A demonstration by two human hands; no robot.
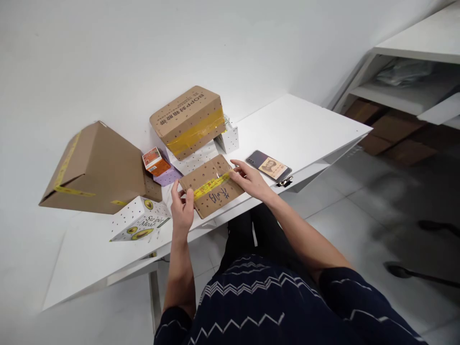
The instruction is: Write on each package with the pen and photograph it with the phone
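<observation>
Both my hands grip a small brown cardboard box at the table's front edge. Yellow tape runs across its top, with blue handwriting and small dark marks on the cardboard. My left hand is closed on the box's left end, thumb on the top face. At the opposite end my right hand holds the taped edge between thumb and fingers. The box's underside is hidden. Right of it lies a phone with a picture on its back. To the left stands a white avocado-print box.
A large carton and a taped carton stand along the wall on the white table. An orange box sits on a purple one. A metal clip is at the front edge. Shelves stand at right.
</observation>
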